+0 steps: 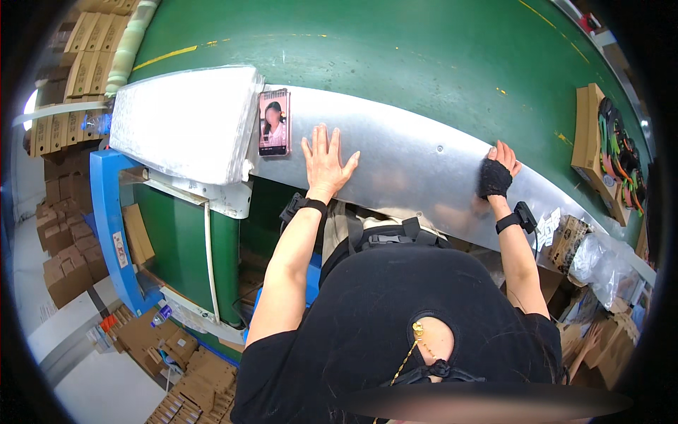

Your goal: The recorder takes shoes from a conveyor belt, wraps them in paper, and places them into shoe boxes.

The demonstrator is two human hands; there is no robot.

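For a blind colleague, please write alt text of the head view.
A person's open left hand and black-gloved right hand are over a silver metal ledge. To their left are a lit phone and a white stack.

A glossy green floor (pixel 424 63) with worn yellow lines (pixel 166 58) spreads across the upper view. Brown boxes (pixel 65 275) stand stacked at left beyond a blue frame (pixel 107 219), with a bright patch (pixel 30 107) at the far edge. An open carton (pixel 587 127) stands at right.
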